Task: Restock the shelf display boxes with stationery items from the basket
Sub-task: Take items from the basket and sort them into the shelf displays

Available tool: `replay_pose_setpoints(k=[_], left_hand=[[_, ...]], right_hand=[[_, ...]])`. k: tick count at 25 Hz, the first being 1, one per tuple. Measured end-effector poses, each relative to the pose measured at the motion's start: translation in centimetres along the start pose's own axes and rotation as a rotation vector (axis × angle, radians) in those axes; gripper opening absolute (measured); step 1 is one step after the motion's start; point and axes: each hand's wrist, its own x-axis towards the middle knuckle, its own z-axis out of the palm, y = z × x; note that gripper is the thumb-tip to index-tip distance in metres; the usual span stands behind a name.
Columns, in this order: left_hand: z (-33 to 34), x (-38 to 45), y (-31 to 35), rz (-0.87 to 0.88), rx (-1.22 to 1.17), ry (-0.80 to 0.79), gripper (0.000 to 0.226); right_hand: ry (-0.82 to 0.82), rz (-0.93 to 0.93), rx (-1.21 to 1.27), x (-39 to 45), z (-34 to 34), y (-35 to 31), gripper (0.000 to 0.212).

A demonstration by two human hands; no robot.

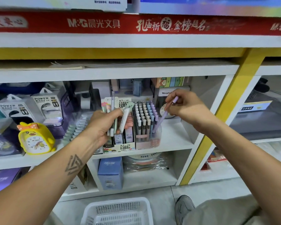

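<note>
My left hand grips a bunch of pens, green, white and grey, in front of the lead-refill display box. My right hand pinches a purple pen near its top end. The pen slants down, its tip among the pens of the pen display box, which holds rows of grey, beige, blue and purple pens. The white basket stands on the floor below, and nothing shows inside it.
A yellow duck alarm clock and power bank packs stand on the shelf to the left. A blue carton sits on the lower shelf. A yellow upright divides the shelving. My shoe is beside the basket.
</note>
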Motion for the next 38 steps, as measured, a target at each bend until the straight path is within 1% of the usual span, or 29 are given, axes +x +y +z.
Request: replay_pose_setpoints(k=[1, 3, 5, 7, 13, 17, 19, 21, 22, 24, 26, 27, 28, 29, 30, 32, 33, 34, 36, 37, 38], left_hand=[[0.2, -0.2, -0.1, 0.003, 0.002, -0.013, 0.010], [0.5, -0.6, -0.1, 0.011, 0.018, -0.030, 0.012], [0.7, -0.8, -0.2, 0.013, 0.035, -0.030, 0.015], [0.7, -1.0, -0.2, 0.010, 0.041, -0.034, 0.018], [0.3, -1.2, 0.0, 0.006, 0.043, -0.063, 0.018], [0.2, -1.3, 0.2, 0.011, 0.037, -0.084, 0.015], [0.0, -1.3, 0.2, 0.016, 0.031, -0.091, 0.016], [0.0, -1.3, 0.3, 0.025, 0.024, -0.099, 0.014], [0.0, -1.3, 0.3, 0.031, 0.021, -0.106, 0.012], [0.0, -1.4, 0.3, 0.045, 0.020, -0.122, 0.008], [-0.1, -1.4, 0.4, 0.061, 0.020, -0.152, 0.018], [-0.2, -1.5, 0.5, 0.067, 0.014, -0.174, 0.022], [-0.3, -1.6, 0.7, 0.070, -0.001, -0.192, 0.023], [-0.4, -1.8, 0.9, 0.071, -0.022, -0.202, 0.023], [-0.5, -1.9, 1.1, 0.068, -0.045, -0.204, 0.023], [-0.9, -2.2, 1.5, 0.059, -0.062, -0.188, 0.024], [-1.3, -2.3, 1.7, 0.054, -0.058, -0.177, 0.023], [-1.7, -2.5, 1.9, 0.046, -0.055, -0.164, 0.020], [-3.2, -2.6, 2.4, 0.027, -0.061, -0.116, 0.010], [-4.1, -2.6, 2.7, 0.019, -0.068, -0.080, 0.007], [-5.3, -2.4, 2.9, 0.005, -0.076, -0.037, 0.010]], right_hand=[[0.006, -0.051, -0.127, 0.0, 0.2, 0.3, 0.020], [-0.059, -0.132, -0.349, -0.4, 0.7, 1.0, 0.018], [-0.166, -0.162, -0.499, -1.0, 1.6, 1.9, 0.016], [-0.221, -0.156, -0.594, -1.2, 2.3, 2.6, 0.016], [-0.220, -0.158, -0.620, -0.8, 2.7, 2.6, 0.016], [-0.263, -0.139, -0.596, -0.7, 2.7, 2.5, 0.019], [-0.269, -0.157, -0.584, -0.8, 3.0, 2.5, 0.014], [-0.233, -0.157, -0.537, -0.9, 3.4, 2.7, 0.006], [-0.212, -0.153, -0.531, -1.0, 3.4, 2.8, 0.006], [-0.185, -0.179, -0.625, -1.2, 3.5, 2.9, 0.011], [-0.118, -0.254, -0.819, -1.2, 3.5, 2.4, 0.018], [-0.055, -0.301, -0.851, -1.1, 3.7, 1.8, 0.023], [0.014, -0.333, -0.791, -1.1, 4.3, 0.8, 0.027], [0.058, -0.302, -0.626, -1.0, 5.1, -0.3, 0.029], [0.053, -0.202, -0.374, -0.7, 6.1, -1.5, 0.030], [-0.097, 0.100, 0.140, -0.3, 8.1, -3.5, 0.028], [-0.175, 0.217, 0.318, -0.1, 9.1, -4.2, 0.025], [-0.213, 0.281, 0.452, 0.1, 10.2, -4.7, 0.021], [-0.177, 0.318, 0.629, 0.9, 12.0, -5.6, 0.015], [-0.149, 0.308, 0.662, 1.5, 12.9, -5.8, 0.013], [-0.151, 0.282, 0.657, 2.0, 13.8, -5.9, 0.013]])
